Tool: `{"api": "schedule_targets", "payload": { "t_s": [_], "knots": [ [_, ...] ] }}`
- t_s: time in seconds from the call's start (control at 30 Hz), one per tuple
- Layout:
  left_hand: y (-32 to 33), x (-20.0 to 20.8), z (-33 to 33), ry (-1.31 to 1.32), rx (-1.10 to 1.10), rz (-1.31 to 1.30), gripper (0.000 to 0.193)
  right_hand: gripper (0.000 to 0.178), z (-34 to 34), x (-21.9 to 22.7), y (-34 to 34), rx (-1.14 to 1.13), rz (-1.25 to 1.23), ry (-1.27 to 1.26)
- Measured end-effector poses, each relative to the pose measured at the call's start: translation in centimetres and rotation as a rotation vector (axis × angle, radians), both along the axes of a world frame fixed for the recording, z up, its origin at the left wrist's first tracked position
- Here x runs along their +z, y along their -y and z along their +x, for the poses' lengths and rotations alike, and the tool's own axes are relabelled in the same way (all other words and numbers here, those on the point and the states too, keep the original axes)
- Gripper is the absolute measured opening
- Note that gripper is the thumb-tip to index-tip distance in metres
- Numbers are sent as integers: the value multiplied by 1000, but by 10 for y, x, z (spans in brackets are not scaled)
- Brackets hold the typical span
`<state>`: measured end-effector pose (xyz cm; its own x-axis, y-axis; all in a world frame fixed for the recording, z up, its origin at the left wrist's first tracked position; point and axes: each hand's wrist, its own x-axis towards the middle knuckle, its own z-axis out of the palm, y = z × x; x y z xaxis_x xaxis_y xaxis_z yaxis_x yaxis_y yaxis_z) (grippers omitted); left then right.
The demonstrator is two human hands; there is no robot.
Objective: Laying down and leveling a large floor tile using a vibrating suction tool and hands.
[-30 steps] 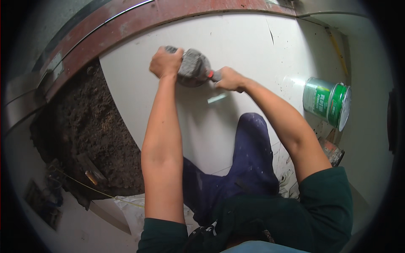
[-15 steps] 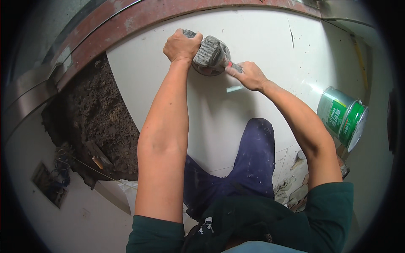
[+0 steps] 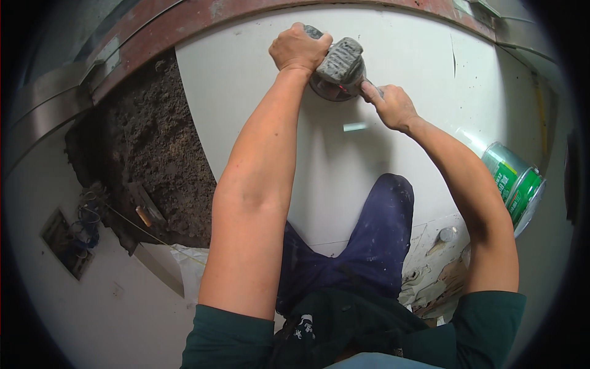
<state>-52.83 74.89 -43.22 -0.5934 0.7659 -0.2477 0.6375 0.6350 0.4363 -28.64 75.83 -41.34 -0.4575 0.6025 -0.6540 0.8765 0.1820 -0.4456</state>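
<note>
Near the far edge of a large white floor tile (image 3: pixel 239 104) stands a dusty grey tile vibrator (image 3: pixel 342 61) with a round base against the tile. My left hand (image 3: pixel 297 49) is wrapped round the handle on its left side. My right hand (image 3: pixel 394 107) grips the handle on the right, lower and nearer to me. Just in front of the base a small pale strip (image 3: pixel 354 127) shows on the tile; I cannot tell whether it is a piece or a reflection.
Dark loose mortar (image 3: pixel 147 141) borders the tile on the left, with an orange-handled tool (image 3: pixel 143 215) lying there. A green and clear bucket (image 3: pixel 513 181) lies tilted at right. A reddish sill (image 3: pixel 203 21) runs along the far edge. Wires hang from a wall box (image 3: pixel 66 246).
In the picture the vibrator and both hands sit further right and slightly farther away. Tile, mortar and bucket have also shifted right, so the view has turned. Both grips are unchanged.
</note>
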Motion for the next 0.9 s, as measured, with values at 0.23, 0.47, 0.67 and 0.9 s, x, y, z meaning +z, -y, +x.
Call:
{"api": "schedule_targets", "payload": {
  "t_s": [0.23, 0.47, 0.67, 0.9],
  "knots": [
    [-17, 1, 17, 3, -39, 73, 48, 90, 17, 9, -8, -47, -15, 21],
    [-1, -29, -16, -159, -36, 56, 53, 97, -20, 29, -1, -31, -47, 138],
    [-8, -22, 3, -146, -56, 32, 52, 97, -1, 37, -5, -43, -69, 141],
    [-4, -25, -1, -146, -74, 18, 51, 99, -4, 32, -3, -53, -55, 125]
  ]
}}
